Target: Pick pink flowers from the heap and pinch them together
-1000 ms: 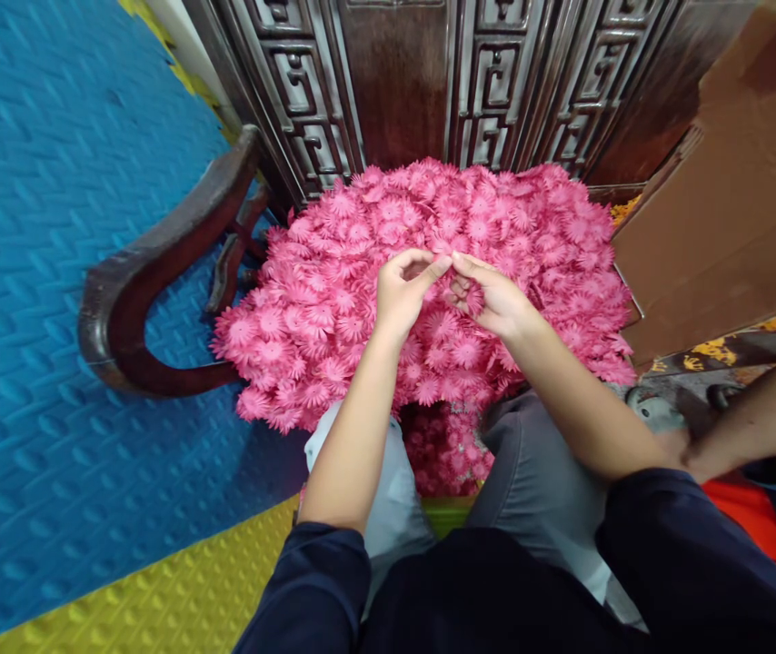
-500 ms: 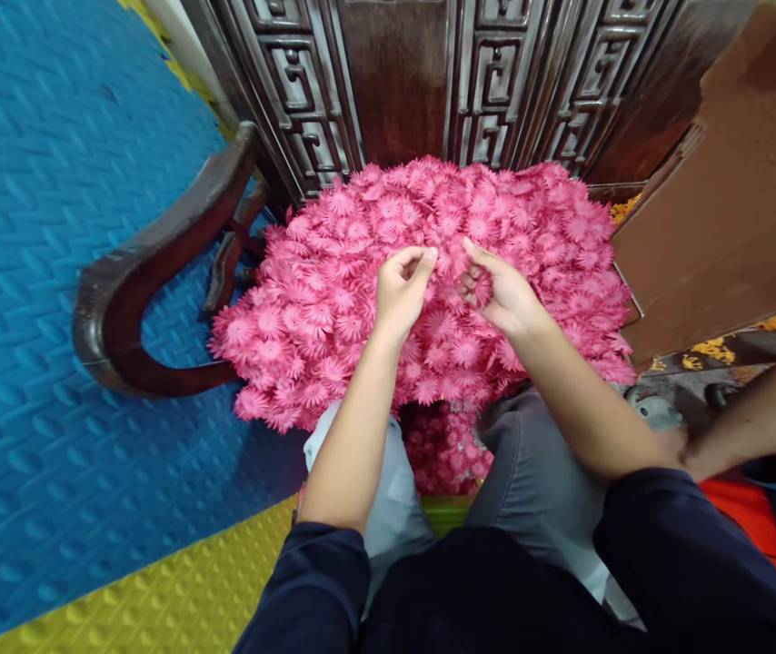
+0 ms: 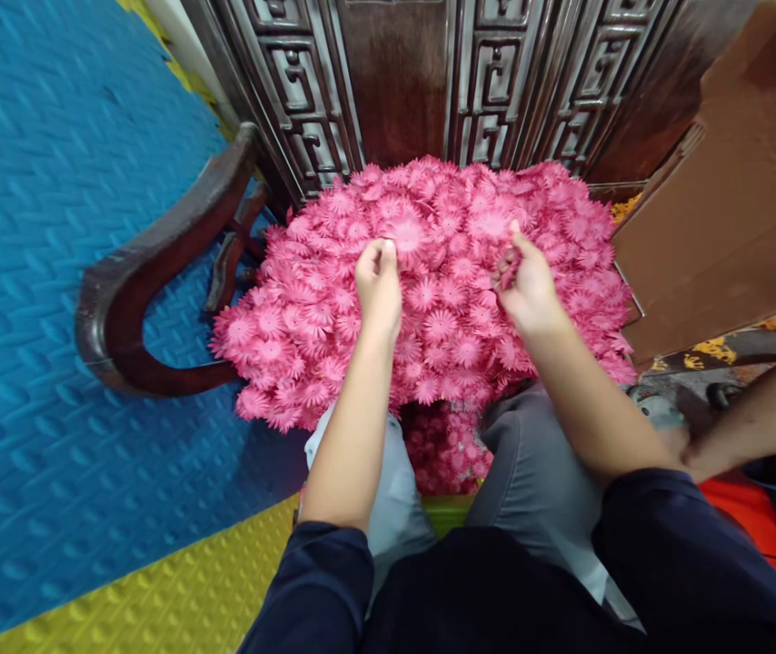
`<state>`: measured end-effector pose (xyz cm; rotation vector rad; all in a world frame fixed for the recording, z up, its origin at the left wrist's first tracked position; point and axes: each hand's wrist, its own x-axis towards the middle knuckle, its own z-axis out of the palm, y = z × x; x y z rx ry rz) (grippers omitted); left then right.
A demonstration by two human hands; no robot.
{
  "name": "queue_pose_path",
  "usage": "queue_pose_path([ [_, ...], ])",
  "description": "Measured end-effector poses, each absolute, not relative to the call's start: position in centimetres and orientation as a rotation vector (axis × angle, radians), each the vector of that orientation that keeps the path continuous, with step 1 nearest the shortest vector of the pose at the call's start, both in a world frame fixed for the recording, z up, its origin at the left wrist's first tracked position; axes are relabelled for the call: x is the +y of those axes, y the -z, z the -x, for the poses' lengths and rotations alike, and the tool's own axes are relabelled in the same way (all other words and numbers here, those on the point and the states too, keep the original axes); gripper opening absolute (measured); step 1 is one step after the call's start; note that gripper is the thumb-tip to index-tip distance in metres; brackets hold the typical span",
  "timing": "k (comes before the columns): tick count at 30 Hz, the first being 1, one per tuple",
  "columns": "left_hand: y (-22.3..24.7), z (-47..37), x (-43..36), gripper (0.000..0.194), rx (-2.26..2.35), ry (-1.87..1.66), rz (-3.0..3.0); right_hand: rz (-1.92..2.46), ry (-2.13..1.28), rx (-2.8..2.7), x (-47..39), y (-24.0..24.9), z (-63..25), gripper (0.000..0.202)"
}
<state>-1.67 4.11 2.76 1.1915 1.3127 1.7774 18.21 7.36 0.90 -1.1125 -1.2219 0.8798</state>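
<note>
Pinching over mounded pink flower pile.
Left hand is pinching a blurred, spiky-petalled flower above pile centre; right hand is pinching a second flower, right of centre; glossy carved-wood panel standing behind pile.

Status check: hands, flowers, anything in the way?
Left hand apparently pinching a pink flower. Right hand apparently pinching another flower, motion-blurred. Flower heap beneath both. Nothing visibly blocking; cardboard off right, clear of hands.
</note>
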Motion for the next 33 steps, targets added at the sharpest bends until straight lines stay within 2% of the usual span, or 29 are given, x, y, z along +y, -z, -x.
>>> queue_pose_path([
  [4,-2.7,2.8,4.4,0.032,1.299,-1.740,-1.273,1.158,-0.928,-0.996,7.3,-1.8,-17.7,0.041],
  [7,-3.0,2.4,4.1,0.024,1.248,-1.680,-1.280,1.286,-1.017,-1.015,5.9,-2.7,-15.8,0.055],
  [9,-3.2,1.9,3.8,0.020,1.210,-1.658,-1.262,1.271,-0.932,-1.080,4.6,-3.4,-14.4,0.058],
  [13,-3.6,1.3,3.3,0.018,1.154,-1.640,-1.267,1.132,-0.784,-1.377,2.2,-4.9,-12.7,0.030],
  [15,-3.7,1.1,3.2,0.016,1.126,-1.589,-1.285,1.109,-0.793,-1.445,1.8,-5.3,-12.2,0.024],
  [23,-3.8,0.6,3.0,0.008,1.104,-1.509,-1.255,1.089,-0.759,-1.409,2.2,-4.9,-12.3,0.021],
  [33,-4.0,0.5,2.9,0.007,1.080,-1.530,-1.144,1.080,-0.767,-1.492,2.2,-5.2,-12.8,0.020],
])
